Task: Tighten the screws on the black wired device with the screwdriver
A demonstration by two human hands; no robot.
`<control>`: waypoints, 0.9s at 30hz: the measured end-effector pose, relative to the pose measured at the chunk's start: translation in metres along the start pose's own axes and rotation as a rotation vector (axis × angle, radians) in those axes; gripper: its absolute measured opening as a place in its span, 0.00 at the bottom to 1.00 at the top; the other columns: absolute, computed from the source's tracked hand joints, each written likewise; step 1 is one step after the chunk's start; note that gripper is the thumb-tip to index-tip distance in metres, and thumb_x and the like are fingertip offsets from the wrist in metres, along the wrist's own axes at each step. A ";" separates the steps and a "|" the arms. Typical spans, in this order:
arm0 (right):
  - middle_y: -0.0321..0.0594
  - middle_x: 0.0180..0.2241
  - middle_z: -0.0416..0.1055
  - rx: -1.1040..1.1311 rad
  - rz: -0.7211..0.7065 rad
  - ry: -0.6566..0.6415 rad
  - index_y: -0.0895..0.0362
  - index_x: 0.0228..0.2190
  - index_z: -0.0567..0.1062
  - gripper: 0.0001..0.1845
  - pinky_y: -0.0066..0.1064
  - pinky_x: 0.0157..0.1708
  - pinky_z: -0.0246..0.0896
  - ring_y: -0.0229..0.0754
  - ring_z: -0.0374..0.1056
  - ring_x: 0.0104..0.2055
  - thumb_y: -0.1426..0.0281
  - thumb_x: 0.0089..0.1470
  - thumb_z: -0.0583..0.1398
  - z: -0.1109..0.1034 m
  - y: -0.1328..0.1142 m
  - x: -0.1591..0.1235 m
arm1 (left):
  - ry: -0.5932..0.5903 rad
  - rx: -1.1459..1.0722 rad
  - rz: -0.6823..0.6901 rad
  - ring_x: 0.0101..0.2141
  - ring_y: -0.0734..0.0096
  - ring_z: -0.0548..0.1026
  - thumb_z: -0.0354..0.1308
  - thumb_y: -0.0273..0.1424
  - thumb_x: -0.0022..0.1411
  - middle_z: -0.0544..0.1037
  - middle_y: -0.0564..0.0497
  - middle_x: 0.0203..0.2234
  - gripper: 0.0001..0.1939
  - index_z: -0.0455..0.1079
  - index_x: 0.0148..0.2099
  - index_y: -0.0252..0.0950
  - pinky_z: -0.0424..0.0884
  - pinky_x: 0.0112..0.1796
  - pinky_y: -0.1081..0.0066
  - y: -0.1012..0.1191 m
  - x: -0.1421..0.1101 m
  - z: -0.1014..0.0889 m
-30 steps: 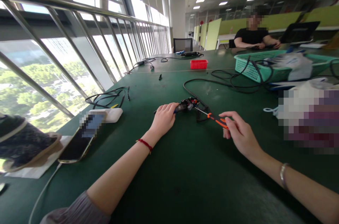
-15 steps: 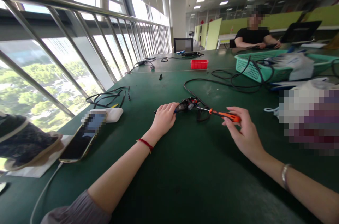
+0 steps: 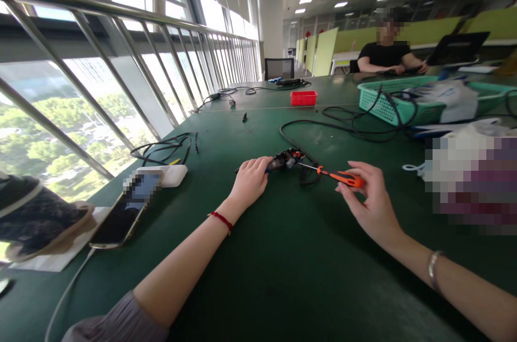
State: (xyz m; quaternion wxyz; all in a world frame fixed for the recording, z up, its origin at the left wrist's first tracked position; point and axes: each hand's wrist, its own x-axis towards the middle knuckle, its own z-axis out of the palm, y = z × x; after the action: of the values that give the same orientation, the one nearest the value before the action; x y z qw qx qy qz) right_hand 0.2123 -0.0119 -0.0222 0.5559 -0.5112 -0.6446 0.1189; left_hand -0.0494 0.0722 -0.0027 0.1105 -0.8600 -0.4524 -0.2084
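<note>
My left hand (image 3: 249, 179) rests on the green table (image 3: 258, 256), fingers curled round one end of a small black device (image 3: 286, 159) with a cable running from it. My right hand (image 3: 365, 196) grips the orange handle of a screwdriver (image 3: 337, 175) between thumb and fingers. The metal tip of the tool points left and reaches the device.
A phone (image 3: 123, 213) and a white power bank (image 3: 172, 174) lie at the left, beside coiled black cables (image 3: 165, 147). A red tray (image 3: 303, 97) and a green basket (image 3: 404, 99) stand further back. Another person (image 3: 385, 54) sits at the far end.
My right hand has lifted the orange screwdriver off the table and turned it level, tip towards the device. My left hand has stayed on the device.
</note>
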 end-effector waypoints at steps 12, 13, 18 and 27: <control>0.38 0.30 0.70 0.048 0.174 -0.080 0.55 0.52 0.58 0.24 0.37 0.34 0.71 0.41 0.72 0.30 0.57 0.59 0.54 -0.001 0.002 0.001 | -0.013 -0.012 -0.008 0.49 0.61 0.70 0.48 0.23 0.62 0.72 0.46 0.51 0.20 0.60 0.56 0.36 0.64 0.52 0.60 0.001 0.001 -0.002; 0.42 0.35 0.71 0.047 0.149 -0.041 0.55 0.53 0.58 0.25 0.38 0.37 0.72 0.42 0.73 0.34 0.58 0.58 0.55 -0.001 0.004 0.001 | -0.014 -0.013 -0.010 0.49 0.61 0.70 0.48 0.23 0.62 0.72 0.46 0.51 0.20 0.60 0.56 0.36 0.64 0.52 0.60 0.001 0.001 -0.002; 0.48 0.46 0.68 -0.036 -0.051 0.052 0.54 0.52 0.60 0.23 0.40 0.46 0.68 0.47 0.70 0.48 0.64 0.56 0.58 0.001 0.006 0.002 | -0.005 -0.004 -0.002 0.49 0.60 0.70 0.48 0.23 0.62 0.72 0.46 0.51 0.20 0.60 0.56 0.36 0.64 0.52 0.60 0.000 0.000 0.000; 0.38 0.28 0.72 -0.135 0.118 -0.066 0.55 0.47 0.66 0.19 0.32 0.29 0.66 0.41 0.71 0.29 0.57 0.58 0.54 -0.005 -0.003 0.003 | -0.002 0.000 -0.005 0.49 0.60 0.70 0.48 0.24 0.62 0.72 0.47 0.51 0.20 0.60 0.56 0.36 0.64 0.51 0.60 0.000 0.000 0.000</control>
State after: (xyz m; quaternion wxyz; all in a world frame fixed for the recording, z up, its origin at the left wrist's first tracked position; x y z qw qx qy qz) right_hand 0.2155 -0.0129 -0.0168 0.4907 -0.5802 -0.6381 0.1245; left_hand -0.0493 0.0724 -0.0022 0.1098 -0.8592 -0.4546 -0.2077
